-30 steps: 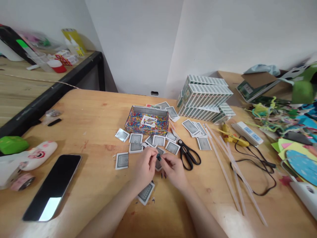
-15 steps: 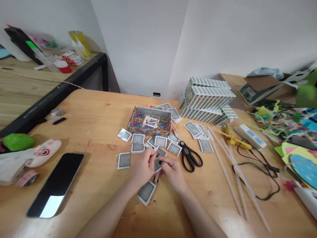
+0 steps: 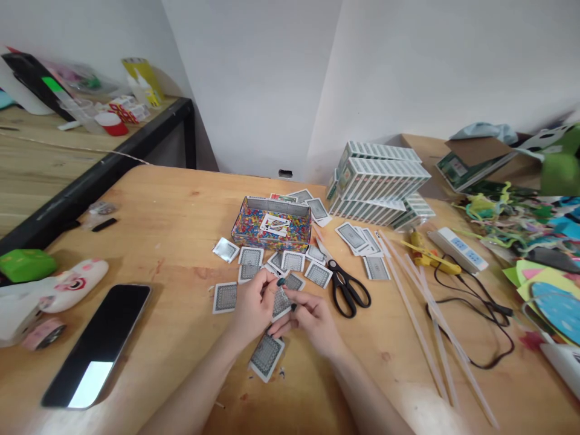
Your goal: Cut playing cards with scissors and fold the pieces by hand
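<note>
My left hand [image 3: 254, 303] is closed, its thumb and fingertips pinched together at the upper edge of a grey-backed playing card [image 3: 281, 307]. From the other side my right hand [image 3: 313, 319] grips this card, index finger above and other fingers curled below. Part of the card is hidden by my fingers. Just below the hands lies a loose playing card [image 3: 267, 357] with its patterned back up. Beyond them stands an open box [image 3: 270, 241] with a colourful speckled covering and a face card [image 3: 275, 225] on it. Black-handled scissors [image 3: 347, 289] lie right of my right hand.
Several cut cards lie before the box, and more [image 3: 376, 267] to its right. Card boxes [image 3: 385, 178] are stacked at the back. Clear sticks [image 3: 430, 314], a yellow glue gun [image 3: 428, 257] and a power strip [image 3: 460, 249] lie right; a phone [image 3: 99, 344] lies left.
Both hands have shifted slightly left with the card between them. My right fingers have spread a little, and the view has moved slightly.
</note>
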Motion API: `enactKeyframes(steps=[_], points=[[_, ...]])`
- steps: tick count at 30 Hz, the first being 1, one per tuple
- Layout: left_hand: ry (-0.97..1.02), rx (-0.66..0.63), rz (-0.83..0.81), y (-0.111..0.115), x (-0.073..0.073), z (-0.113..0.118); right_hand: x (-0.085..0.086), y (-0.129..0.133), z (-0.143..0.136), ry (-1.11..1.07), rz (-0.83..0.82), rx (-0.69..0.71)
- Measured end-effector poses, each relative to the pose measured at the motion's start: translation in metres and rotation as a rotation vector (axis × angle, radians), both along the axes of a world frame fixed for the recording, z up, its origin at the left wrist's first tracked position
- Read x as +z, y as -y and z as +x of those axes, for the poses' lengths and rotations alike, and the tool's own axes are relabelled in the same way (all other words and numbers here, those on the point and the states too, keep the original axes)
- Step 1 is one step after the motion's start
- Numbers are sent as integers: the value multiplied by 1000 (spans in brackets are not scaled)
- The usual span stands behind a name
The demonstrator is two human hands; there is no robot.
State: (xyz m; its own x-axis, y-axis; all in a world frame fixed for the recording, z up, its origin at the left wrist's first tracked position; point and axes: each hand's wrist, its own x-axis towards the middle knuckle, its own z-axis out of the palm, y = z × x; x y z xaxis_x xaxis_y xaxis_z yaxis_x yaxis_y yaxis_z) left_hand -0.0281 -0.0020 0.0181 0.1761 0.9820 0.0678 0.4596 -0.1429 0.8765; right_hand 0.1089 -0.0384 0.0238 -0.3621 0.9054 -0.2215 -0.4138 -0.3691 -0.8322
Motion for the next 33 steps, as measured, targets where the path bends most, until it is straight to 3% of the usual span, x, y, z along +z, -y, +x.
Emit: enactKeyframes(steps=[6,12,16,20,22,28,33], points=[[-13,187,17,-9,-5,-8,-5,-1,5,64,10,-100],[182,46,-101,1,-4,5,-13,-4,1,258,5,-150],[535,-27,-310,2,2,6,-14,-4,2,169,-30,-190],[785,-250,-522,1,7,3,-14,-4,6,20,-107,-178],[797,-283,-568,0,8,2,-14,-4,7,37,-80,-148],[697,-152,-470,-5,-1,-1,-13,-3,7,217,118,-196],[616,-177,-486,-6,-3,-4,-14,-5,12,231,161,-167]])
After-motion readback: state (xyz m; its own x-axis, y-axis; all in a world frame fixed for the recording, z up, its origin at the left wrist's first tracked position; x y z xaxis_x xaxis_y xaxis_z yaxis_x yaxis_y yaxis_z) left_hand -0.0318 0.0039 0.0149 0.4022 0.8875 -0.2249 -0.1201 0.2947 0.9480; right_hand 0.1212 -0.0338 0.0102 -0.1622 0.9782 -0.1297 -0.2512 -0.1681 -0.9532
